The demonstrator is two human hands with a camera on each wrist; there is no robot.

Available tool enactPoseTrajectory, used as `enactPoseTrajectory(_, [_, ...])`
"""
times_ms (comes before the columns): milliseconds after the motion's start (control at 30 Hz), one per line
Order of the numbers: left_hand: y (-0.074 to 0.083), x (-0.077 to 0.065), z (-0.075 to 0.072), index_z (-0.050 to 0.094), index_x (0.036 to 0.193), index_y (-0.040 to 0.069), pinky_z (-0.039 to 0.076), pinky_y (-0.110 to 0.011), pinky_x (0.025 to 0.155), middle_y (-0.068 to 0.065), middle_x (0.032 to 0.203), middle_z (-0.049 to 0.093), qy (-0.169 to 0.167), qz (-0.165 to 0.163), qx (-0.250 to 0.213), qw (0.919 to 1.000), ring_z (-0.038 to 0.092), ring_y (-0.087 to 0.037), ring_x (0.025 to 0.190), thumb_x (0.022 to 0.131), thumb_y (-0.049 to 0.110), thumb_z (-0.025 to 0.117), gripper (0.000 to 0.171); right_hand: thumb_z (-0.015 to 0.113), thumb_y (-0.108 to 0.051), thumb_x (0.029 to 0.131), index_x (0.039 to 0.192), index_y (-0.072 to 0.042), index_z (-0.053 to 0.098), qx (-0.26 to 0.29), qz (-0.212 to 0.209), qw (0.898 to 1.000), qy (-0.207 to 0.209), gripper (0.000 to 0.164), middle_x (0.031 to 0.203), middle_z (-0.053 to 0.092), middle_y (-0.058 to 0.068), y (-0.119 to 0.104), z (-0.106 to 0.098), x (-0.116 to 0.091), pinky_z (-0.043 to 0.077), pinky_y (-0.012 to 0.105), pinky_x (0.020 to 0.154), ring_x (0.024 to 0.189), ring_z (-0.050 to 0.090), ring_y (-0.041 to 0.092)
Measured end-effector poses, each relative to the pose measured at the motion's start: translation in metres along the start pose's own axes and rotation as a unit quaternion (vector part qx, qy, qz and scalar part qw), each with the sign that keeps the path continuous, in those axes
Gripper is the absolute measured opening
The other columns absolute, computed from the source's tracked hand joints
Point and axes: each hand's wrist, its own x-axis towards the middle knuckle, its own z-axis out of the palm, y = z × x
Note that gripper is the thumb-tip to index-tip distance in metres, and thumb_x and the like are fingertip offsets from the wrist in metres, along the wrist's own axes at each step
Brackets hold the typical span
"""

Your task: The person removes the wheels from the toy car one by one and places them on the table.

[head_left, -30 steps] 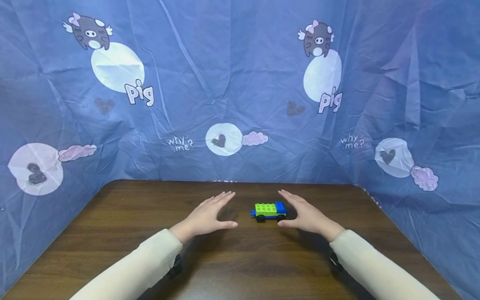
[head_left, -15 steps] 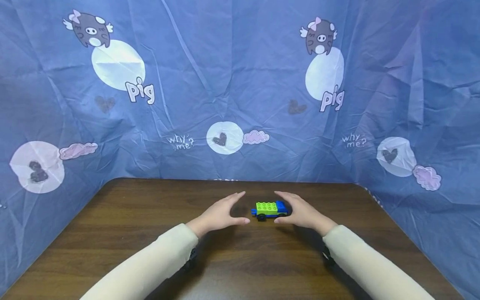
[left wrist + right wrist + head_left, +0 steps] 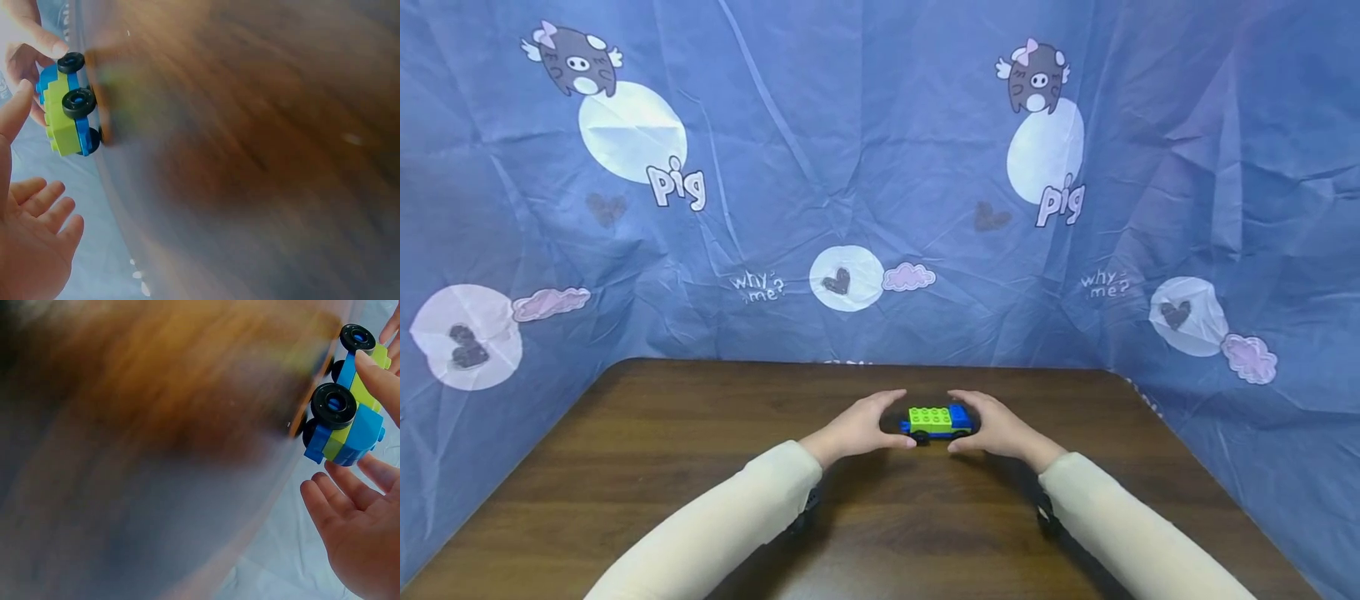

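A toy building-block car [image 3: 929,422] stands on the brown table, its lime-green studded body lengthwise and its blue front end to the right. Dark wheels [image 3: 79,102] show in the left wrist view. My left hand [image 3: 859,427] is curved around the car's rear end, thumb and fingers spread apart, with a gap to the car. Around the blue end, my right hand [image 3: 1000,428] has its thumb and fingers spread too. In the right wrist view its thumb overlaps the car; whether it touches cannot be told. Neither hand grips the car.
The wooden table [image 3: 647,467] reaches back to a blue printed cloth [image 3: 865,150] hanging behind and at both sides. Pale sleeves [image 3: 722,517] cover both forearms, and a dark device [image 3: 1049,512] shows under the right wrist.
My left hand has moved right, up to the car's rear end. My right hand has shifted slightly left around the front, its thumb and fingers still spread. The car stands in the same place.
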Motion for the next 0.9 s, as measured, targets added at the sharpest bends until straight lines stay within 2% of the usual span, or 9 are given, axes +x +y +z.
enactPoseTrajectory(200, [0.000, 0.011, 0.005, 0.038, 0.147, 0.007, 0.034, -0.047, 0.114, -0.012, 0.151, 0.042, -0.005, -0.007, -0.025, 0.9997, 0.040, -0.029, 0.139, 0.086, 0.041, 0.073, 0.078, 0.081, -0.033, 0.078, 0.143, -0.004, 0.044, 0.024, 0.021, 0.999, -0.006, 0.080, 0.144, 0.047, 0.018, -0.002, 0.001, 0.001, 0.038, 0.056, 0.108, 0.131, 0.046, 0.036])
enactPoseTrajectory(433, [-0.002, 0.021, 0.011, 0.043, 0.143, 0.003, 0.041, -0.045, 0.109, -0.014, 0.142, 0.052, -0.003, -0.007, -0.075, 0.9971, 0.049, -0.029, 0.131, 0.088, 0.033, 0.072, 0.069, 0.081, -0.032, 0.079, 0.137, -0.005, 0.052, 0.032, 0.019, 0.999, 0.005, 0.070, 0.137, 0.053, 0.016, -0.001, 0.005, 0.006, 0.044, 0.051, 0.102, 0.123, 0.052, 0.031])
enactPoseTrajectory(667, [-0.002, 0.030, 0.015, 0.058, 0.131, 0.003, 0.048, -0.044, 0.101, -0.014, 0.130, 0.062, 0.006, 0.002, -0.064, 0.9979, 0.059, -0.029, 0.120, 0.089, 0.028, 0.072, 0.052, 0.079, -0.030, 0.081, 0.133, -0.009, 0.055, 0.027, 0.041, 0.999, 0.004, 0.061, 0.133, 0.056, 0.013, -0.003, 0.007, 0.009, 0.048, 0.047, 0.097, 0.116, 0.056, 0.027])
enactPoseTrajectory(900, [-0.002, 0.037, 0.021, 0.063, 0.125, 0.006, 0.051, -0.040, 0.095, -0.012, 0.122, 0.065, 0.014, 0.004, -0.045, 0.9989, 0.062, -0.026, 0.111, 0.088, 0.025, 0.072, 0.042, 0.077, -0.026, 0.083, 0.128, -0.011, 0.059, 0.032, 0.053, 0.998, -0.004, 0.051, 0.124, 0.061, 0.009, -0.007, 0.008, 0.012, 0.050, 0.039, 0.087, 0.102, 0.057, 0.020])
